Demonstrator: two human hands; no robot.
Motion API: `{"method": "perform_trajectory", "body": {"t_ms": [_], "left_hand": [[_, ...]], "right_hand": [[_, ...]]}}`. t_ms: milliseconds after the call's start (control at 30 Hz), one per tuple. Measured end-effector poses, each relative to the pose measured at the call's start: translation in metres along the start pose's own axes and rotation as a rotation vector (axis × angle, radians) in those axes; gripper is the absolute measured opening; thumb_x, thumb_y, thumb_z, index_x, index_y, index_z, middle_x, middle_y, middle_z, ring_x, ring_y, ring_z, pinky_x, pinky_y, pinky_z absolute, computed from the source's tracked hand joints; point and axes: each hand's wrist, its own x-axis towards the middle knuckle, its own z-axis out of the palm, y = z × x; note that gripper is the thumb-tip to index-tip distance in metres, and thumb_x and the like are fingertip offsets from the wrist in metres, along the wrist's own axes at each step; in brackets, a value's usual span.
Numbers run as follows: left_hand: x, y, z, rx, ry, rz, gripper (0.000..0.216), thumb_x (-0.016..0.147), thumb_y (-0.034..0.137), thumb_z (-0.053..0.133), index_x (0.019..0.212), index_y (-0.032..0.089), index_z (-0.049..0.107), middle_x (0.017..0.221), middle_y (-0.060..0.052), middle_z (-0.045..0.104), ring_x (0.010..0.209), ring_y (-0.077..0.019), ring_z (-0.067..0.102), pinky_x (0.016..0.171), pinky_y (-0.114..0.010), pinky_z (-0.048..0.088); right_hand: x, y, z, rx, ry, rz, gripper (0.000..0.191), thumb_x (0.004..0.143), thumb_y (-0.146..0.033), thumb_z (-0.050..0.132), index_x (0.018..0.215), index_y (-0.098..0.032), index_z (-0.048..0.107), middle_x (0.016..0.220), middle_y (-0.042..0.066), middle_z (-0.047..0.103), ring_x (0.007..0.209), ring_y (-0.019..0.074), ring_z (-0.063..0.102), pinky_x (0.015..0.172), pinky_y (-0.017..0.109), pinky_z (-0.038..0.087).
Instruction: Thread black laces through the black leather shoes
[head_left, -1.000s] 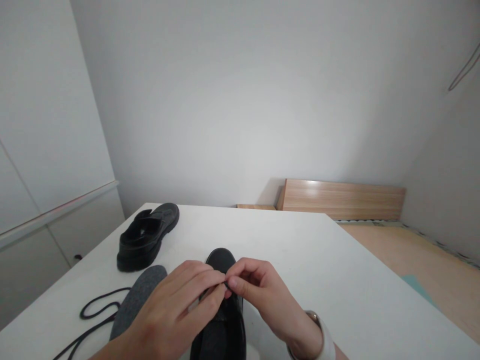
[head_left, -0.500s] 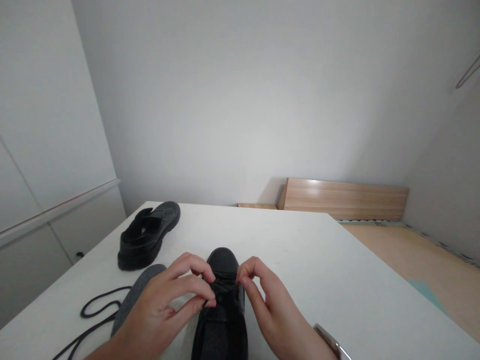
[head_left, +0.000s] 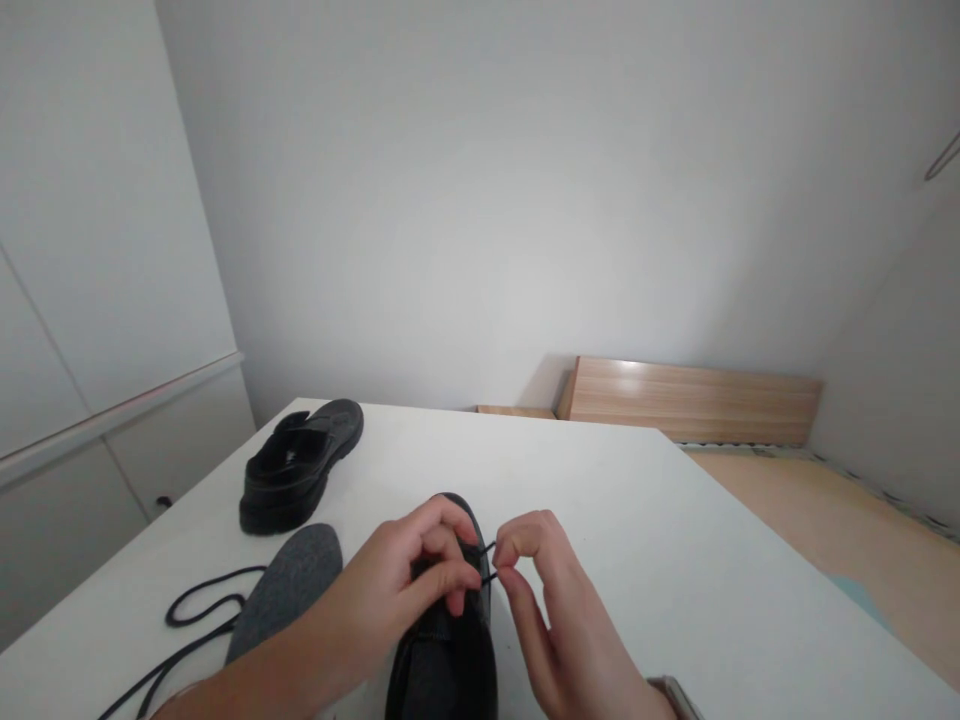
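Observation:
A black shoe (head_left: 444,670) lies on the white table in front of me, its toe pointing away. Over its upper rests my left hand (head_left: 435,565), thumb and fingers closed at the right side of the lacing. Just right of the shoe, my right hand (head_left: 517,560) pinches a thin black shoelace (head_left: 489,577). Two short strands of it run between the shoe's right edge and my right fingertips. What sits between my left fingers is partly hidden. My left hand covers most of the lacing and part of the toe.
A second black shoe (head_left: 289,475) stands at the table's far left. Nearer lie a grey felt insole (head_left: 296,580) and a loose black lace (head_left: 180,655). The white table (head_left: 637,540) spreads to the right; past its edge is a bed base with a wooden headboard (head_left: 697,400).
My left hand has moved right, across the shoe to its right edge. My right hand has shifted slightly right, and lace strands now stretch out from the shoe. More of the insole shows.

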Motion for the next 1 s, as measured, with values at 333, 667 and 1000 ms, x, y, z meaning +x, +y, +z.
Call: {"method": "perform_trajectory", "body": {"t_ms": [333, 667, 1000], "left_hand": [[0.000, 0.008, 0.000, 0.166, 0.042, 0.046, 0.014, 0.081, 0.024, 0.057, 0.071, 0.019, 0.065, 0.065, 0.003, 0.068, 0.064, -0.0133, 0.061, 0.065, -0.022, 0.044], [-0.004, 0.005, -0.008, 0.288, 0.041, -0.006, 0.025, 0.088, 0.032, 0.054, 0.073, 0.021, 0.069, 0.078, 0.000, 0.072, 0.084, -0.0181, 0.065, 0.080, -0.026, 0.044], [0.000, -0.016, -0.014, 0.123, -0.072, -0.044, 0.014, 0.077, 0.023, 0.063, 0.079, 0.020, 0.076, 0.078, -0.001, 0.073, 0.079, -0.0166, 0.065, 0.076, -0.026, 0.048]], "right_hand": [[0.008, 0.001, 0.005, 0.212, 0.005, 0.112, 0.020, 0.094, -0.012, 0.060, 0.108, -0.027, 0.059, 0.098, -0.001, 0.061, 0.089, 0.0136, 0.058, 0.078, 0.024, 0.046], [0.000, 0.012, -0.002, 0.214, 0.241, 0.116, 0.013, 0.097, -0.016, 0.058, 0.085, -0.023, 0.058, 0.078, -0.003, 0.058, 0.073, 0.0117, 0.055, 0.066, 0.022, 0.044], [-0.016, 0.021, -0.012, 0.212, -0.244, -0.249, 0.012, 0.104, -0.024, 0.042, 0.106, -0.024, 0.054, 0.100, 0.005, 0.071, 0.098, 0.0175, 0.063, 0.087, 0.033, 0.049]]}}
